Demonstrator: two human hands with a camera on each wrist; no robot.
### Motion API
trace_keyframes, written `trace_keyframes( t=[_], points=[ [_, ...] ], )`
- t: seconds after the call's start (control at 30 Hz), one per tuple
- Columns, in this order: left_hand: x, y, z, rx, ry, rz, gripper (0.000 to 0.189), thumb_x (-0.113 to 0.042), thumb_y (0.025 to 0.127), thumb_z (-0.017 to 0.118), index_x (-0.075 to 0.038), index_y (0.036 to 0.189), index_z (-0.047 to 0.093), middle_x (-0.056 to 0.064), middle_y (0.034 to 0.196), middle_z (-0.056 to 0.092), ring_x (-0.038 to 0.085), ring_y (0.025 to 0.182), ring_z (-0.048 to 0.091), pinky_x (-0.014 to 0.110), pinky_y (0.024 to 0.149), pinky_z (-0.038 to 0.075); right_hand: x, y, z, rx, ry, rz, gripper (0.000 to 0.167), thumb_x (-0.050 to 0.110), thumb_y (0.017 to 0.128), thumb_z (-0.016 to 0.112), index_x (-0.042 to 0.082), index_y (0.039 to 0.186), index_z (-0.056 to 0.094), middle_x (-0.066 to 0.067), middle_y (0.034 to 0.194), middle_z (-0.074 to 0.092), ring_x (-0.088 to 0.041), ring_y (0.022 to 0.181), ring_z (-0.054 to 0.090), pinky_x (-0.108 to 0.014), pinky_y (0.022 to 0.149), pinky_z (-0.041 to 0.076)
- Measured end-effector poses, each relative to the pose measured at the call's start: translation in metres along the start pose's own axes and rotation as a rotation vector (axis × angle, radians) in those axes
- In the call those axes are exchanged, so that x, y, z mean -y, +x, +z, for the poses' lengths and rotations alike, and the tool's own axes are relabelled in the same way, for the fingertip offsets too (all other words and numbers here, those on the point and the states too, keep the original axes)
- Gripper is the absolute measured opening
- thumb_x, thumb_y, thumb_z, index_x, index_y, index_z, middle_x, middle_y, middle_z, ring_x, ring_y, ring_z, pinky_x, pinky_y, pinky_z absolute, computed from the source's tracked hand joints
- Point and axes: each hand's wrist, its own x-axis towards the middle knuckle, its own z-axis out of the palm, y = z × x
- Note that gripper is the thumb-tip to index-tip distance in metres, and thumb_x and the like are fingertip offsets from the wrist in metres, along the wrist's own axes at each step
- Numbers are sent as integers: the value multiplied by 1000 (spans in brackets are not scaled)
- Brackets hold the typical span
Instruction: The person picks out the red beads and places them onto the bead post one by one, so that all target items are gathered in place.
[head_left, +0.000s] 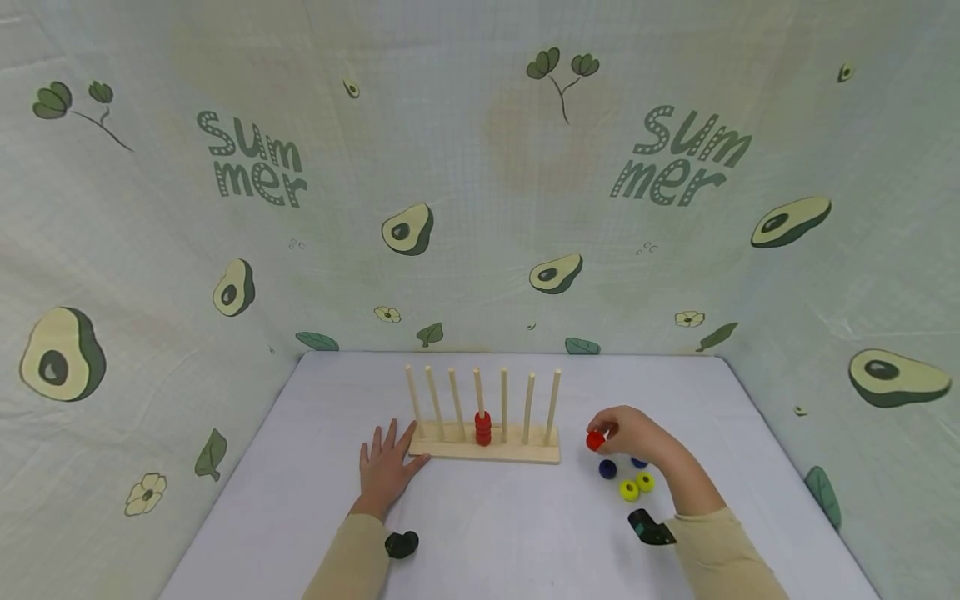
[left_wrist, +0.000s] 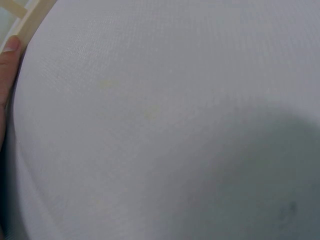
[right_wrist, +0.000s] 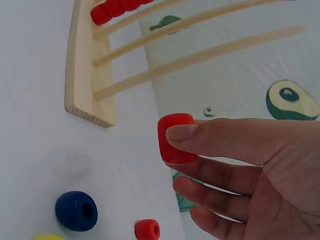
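Observation:
A wooden peg stand [head_left: 517,452] with several upright pegs sits on the table. Several red beads [head_left: 483,429] are stacked on its middle peg. My left hand [head_left: 384,471] lies with fingers spread at the stand's left end, its thumb touching the base. In the left wrist view only part of that thumb [left_wrist: 7,67] shows against the wood. Right of the stand, my right hand [head_left: 628,433] pinches a red bead [right_wrist: 175,140] between thumb and fingers, above the table. Below it lie a blue bead [right_wrist: 76,211] and another red bead [right_wrist: 147,230].
Two yellow beads [head_left: 629,490] lie on the white table [head_left: 495,533] near the right wrist, with a second blue bead [head_left: 639,462] partly hidden by the hand. A printed cloth [head_left: 465,167] hangs behind and along both sides.

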Motion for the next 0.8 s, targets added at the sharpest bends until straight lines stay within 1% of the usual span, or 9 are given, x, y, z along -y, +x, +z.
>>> trace_keyframes(
  t=[0.2,0.3,0.43,0.63,0.67,0.8],
  points=[
    [2,2,3,15,0,-3,78,-62,89,55,-24,154,33,17,160,18,44,145,6,64,111,2,10,-1,0,17,33,-20,26,0,78,79,6,101,70,-3,92,64,-20,82,57,-37,74,55],
    [3,2,4,3,-3,5,78,-63,89,55,-24,153,35,18,159,19,45,145,8,65,111,3,16,-2,-1,30,41,-33,25,0,78,79,6,101,70,-3,92,65,-20,82,57,-37,75,56],
    [3,2,4,2,-4,5,79,-66,88,54,-23,153,35,19,159,19,45,144,8,65,111,3,24,-1,-1,42,47,-58,25,0,77,79,6,100,70,-2,90,65,-19,81,57,-36,74,56],
    [5,2,4,3,-1,-6,79,-64,88,56,-23,153,35,19,159,20,45,145,7,64,111,2,38,1,-3,67,73,-92,23,-1,78,78,6,99,70,-1,87,65,-18,79,59,-34,72,55],
    [4,2,4,8,1,-11,79,-64,88,56,-24,153,34,18,160,19,44,145,6,64,111,1,41,1,-4,72,68,-111,23,0,79,78,5,99,70,-1,88,65,-18,79,59,-34,72,56],
    [4,2,4,-1,1,-3,79,-64,88,56,-23,152,36,19,159,21,45,145,8,64,111,3,50,2,-5,81,62,-133,22,1,80,78,7,100,71,0,89,65,-18,79,57,-32,70,54]
  ],
)
